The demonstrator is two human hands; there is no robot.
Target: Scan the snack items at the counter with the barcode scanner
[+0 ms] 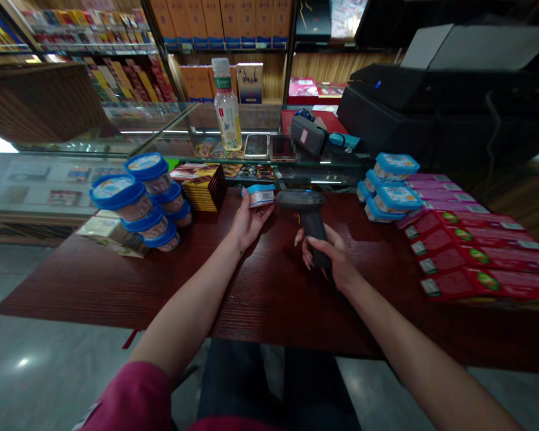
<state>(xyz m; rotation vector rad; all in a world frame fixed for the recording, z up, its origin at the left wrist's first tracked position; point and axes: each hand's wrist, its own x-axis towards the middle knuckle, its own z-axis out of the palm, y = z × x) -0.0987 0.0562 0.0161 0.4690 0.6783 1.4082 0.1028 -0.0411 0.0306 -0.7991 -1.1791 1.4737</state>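
My left hand grips a small plastic tub with a light-blue lid, its barcode side turned to the right. In my right hand is a dark barcode scanner, fingers wrapped round its handle. The scanner's head is level with the tub, a small gap apart from it. Similar blue-lidded square tubs are stacked to the right of the scanner. Left of my left hand stand stacked round tubs with darker blue lids, beside a stack of yellow-and-brown packets.
The dark red wooden table bears red boxes and purple boxes at right, and a pale box at left. Behind it, a glass counter holds a drink bottle and a phone. A black machine stands back right.
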